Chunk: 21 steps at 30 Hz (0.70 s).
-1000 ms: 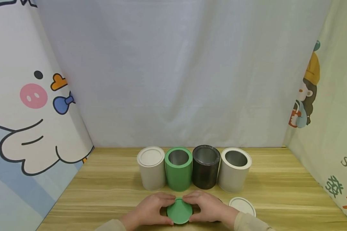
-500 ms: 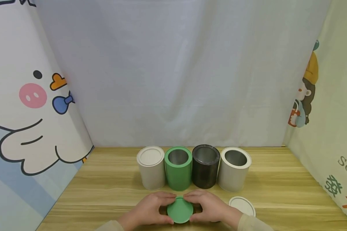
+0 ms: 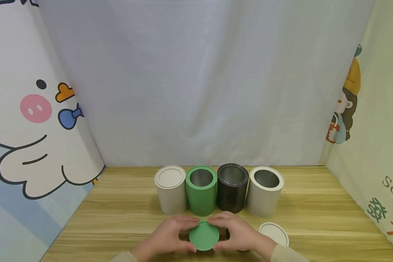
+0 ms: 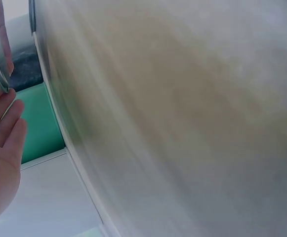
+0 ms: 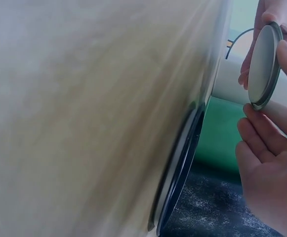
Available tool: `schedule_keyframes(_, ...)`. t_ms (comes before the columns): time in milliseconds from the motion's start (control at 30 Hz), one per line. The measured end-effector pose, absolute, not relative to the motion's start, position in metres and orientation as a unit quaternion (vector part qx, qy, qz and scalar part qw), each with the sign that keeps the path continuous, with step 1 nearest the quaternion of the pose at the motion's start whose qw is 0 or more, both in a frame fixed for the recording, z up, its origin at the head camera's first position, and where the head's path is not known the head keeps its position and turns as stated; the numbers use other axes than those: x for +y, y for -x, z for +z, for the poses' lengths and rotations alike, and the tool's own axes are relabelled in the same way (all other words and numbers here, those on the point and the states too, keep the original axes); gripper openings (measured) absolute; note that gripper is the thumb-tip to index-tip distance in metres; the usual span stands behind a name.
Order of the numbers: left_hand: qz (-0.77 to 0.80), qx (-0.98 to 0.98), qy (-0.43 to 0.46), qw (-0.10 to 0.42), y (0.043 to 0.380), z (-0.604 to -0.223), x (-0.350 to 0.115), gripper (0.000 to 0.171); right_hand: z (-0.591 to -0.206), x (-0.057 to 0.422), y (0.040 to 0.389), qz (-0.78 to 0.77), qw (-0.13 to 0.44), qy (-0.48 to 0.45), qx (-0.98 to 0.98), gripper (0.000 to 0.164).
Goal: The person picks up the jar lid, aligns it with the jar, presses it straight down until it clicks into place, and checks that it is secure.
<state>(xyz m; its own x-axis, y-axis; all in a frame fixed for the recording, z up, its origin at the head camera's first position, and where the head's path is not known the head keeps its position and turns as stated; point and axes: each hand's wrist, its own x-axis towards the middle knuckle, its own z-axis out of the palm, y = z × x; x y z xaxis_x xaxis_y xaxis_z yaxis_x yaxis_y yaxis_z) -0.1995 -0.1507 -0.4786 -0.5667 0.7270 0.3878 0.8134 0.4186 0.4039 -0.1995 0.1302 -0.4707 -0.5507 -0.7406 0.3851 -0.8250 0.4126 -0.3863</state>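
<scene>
A round green lid [image 3: 204, 236] is held level between my two hands in the head view. My left hand [image 3: 168, 235] grips its left edge with fingertips at the far side and thumb at the near side. The right hand [image 3: 238, 233] grips the opposite edge in the same way. Both wrist views show the lid [image 5: 263, 64] raised off the table, its pale metallic underside facing down. Just beyond the hands stands the green can [image 3: 202, 198], its top open.
Beside the green can stand a lidded white can [image 3: 171, 198], a black can [image 3: 231, 196] and an open white can [image 3: 262, 200]. A white lid [image 3: 273, 234] lies right of my right hand. Under that hand, mostly hidden, is a black lid [image 5: 183, 158] on the wooden table [image 3: 118, 203].
Both hands, keeping their grip on the green lid, have moved it slightly up and forward toward the cans. The cans have stayed in place.
</scene>
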Motion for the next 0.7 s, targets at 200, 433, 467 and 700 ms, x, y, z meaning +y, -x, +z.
schedule_keyframes(200,-0.303,-0.831,0.456,0.101,0.2,-0.474,-0.15,0.061,-0.47,0.131,0.198,0.291,0.088,-0.457,-0.836,0.057)
schedule_keyframes(433,-0.305,-0.824,0.463,0.119,0.204,-0.468,-0.15,0.06,-0.467,0.133,0.199,0.312,0.099,-0.447,-0.833,0.058)
schedule_keyframes(467,-0.306,-0.824,0.462,0.12,0.204,-0.467,-0.15,0.061,-0.467,0.133,0.199,0.314,0.102,-0.447,-0.831,0.059)
schedule_keyframes(700,-0.33,-0.82,0.449,0.129,0.205,-0.464,-0.149,0.062,-0.463,0.132,0.202,0.337,0.128,-0.458,-0.812,0.06)
